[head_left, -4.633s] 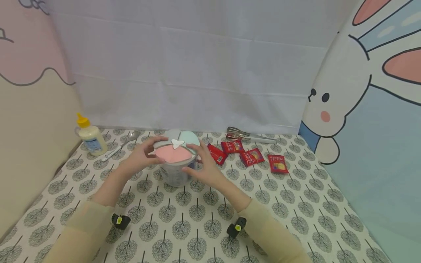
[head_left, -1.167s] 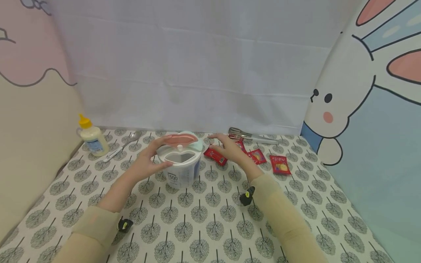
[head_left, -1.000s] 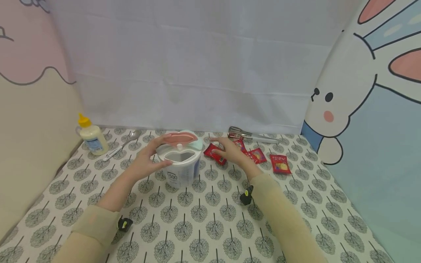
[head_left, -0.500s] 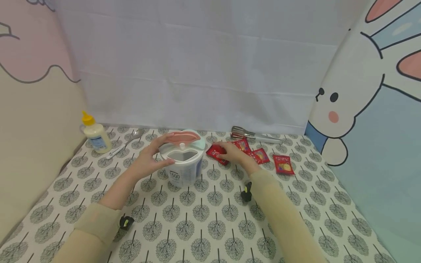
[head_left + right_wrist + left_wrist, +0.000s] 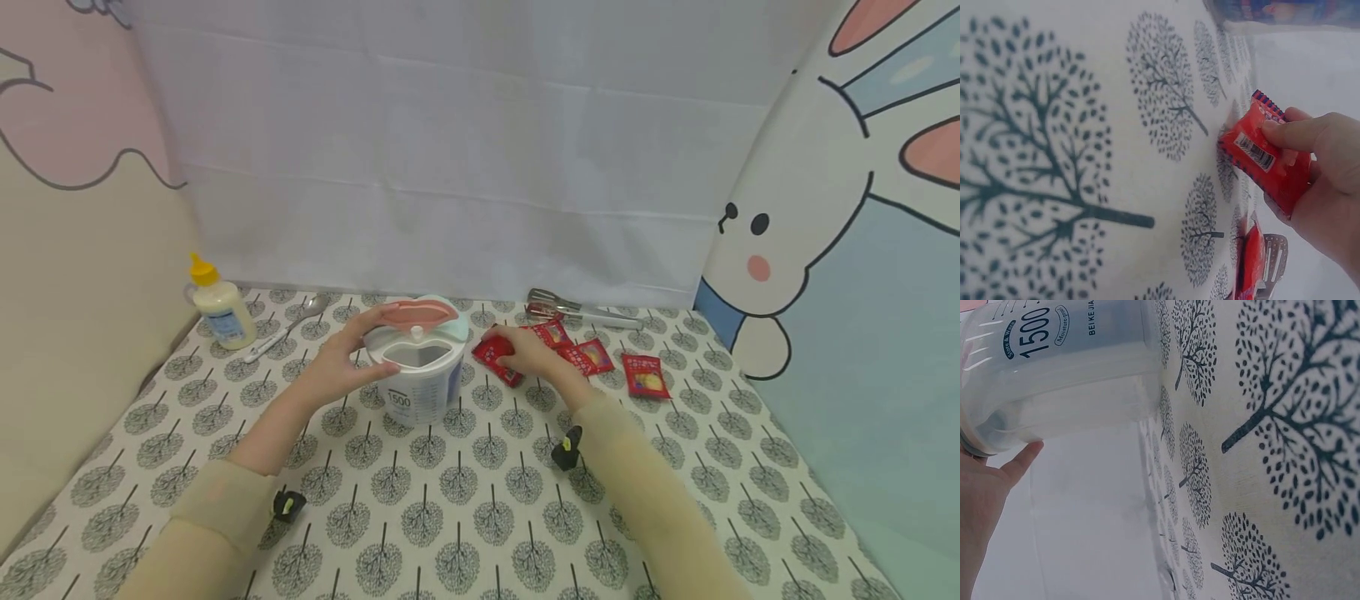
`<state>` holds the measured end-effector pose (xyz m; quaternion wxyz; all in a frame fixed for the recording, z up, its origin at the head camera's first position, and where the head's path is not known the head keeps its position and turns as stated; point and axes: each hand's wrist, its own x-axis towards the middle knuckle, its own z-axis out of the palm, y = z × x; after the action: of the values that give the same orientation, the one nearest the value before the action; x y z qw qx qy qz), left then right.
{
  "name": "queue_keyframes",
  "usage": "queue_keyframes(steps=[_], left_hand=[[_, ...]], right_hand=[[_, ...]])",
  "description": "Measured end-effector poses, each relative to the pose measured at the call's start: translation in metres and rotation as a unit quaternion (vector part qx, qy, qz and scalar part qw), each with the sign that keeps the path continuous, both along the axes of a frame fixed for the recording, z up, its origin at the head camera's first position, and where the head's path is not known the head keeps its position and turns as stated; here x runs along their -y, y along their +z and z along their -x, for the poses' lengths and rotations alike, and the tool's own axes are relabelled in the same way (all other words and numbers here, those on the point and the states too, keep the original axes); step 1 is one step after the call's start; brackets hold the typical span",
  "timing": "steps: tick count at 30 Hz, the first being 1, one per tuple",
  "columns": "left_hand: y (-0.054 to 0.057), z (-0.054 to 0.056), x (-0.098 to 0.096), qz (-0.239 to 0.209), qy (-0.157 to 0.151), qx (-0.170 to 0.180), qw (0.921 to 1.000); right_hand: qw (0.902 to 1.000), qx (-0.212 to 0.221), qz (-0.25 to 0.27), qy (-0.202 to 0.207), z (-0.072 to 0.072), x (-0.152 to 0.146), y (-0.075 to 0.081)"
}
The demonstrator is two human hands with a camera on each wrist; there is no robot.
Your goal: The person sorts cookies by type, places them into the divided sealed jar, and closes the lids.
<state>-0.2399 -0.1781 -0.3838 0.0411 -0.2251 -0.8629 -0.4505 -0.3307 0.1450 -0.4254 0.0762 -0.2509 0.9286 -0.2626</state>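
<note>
You've got 1 tub [image 5: 417, 396], 1 packet [image 5: 1277, 167]
Your left hand [image 5: 337, 367] is spread wide, gripping the tub; your right hand [image 5: 528, 352] pinches the packet beside it. 3+ other packets [image 5: 645, 377] on the desk [image 5: 426, 487].

In the head view, flat, muted light leaves faint shadow on the cloth [image 5: 450, 542] around the right hand's [image 5: 528, 353] grip; the backdrop [image 5: 450, 167] beyond is grey. The right wrist view is hazy, the gripped packet [image 5: 1266, 159] shiny, the tongs [image 5: 1275, 265] below it soft. The left wrist view is bluish, the container [image 5: 1085, 394] above the left hand [image 5: 985, 506] crisply lettered
</note>
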Motion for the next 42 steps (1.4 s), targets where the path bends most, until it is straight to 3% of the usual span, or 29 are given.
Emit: queue_keyframes(steps=[6, 16, 22, 34, 37, 42], left_hand=[[0.0, -0.001, 0.0, -0.001, 0.001, 0.001, 1.0], [-0.003, 0.002, 0.003, -0.013, -0.003, 0.002, 0.9999], [-0.002, 0.001, 0.001, -0.012, -0.002, 0.0, 0.9999], [-0.002, 0.002, 0.0, 0.0, 0.005, 0.002, 1.0], [-0.002, 0.002, 0.0, 0.0, 0.007, 0.006, 1.0], [-0.001, 0.002, -0.001, -0.007, 0.004, 0.005, 1.0]], right_hand=[[0.9985, 0.006, 0.05, -0.021, -0.011, -0.011, 0.015], [0.9918, -0.001, 0.12, -0.045, -0.035, -0.019, 0.057], [0.9848, -0.005, 0.17, -0.034, -0.049, -0.017, 0.079], [0.9558, -0.04, 0.29, 0.022, -0.069, 0.007, 0.117], [0.9471, -0.05, 0.315, 0.036, -0.072, 0.02, 0.119], [0.9413, -0.085, 0.321, 0.059, -0.073, 0.045, 0.115]])
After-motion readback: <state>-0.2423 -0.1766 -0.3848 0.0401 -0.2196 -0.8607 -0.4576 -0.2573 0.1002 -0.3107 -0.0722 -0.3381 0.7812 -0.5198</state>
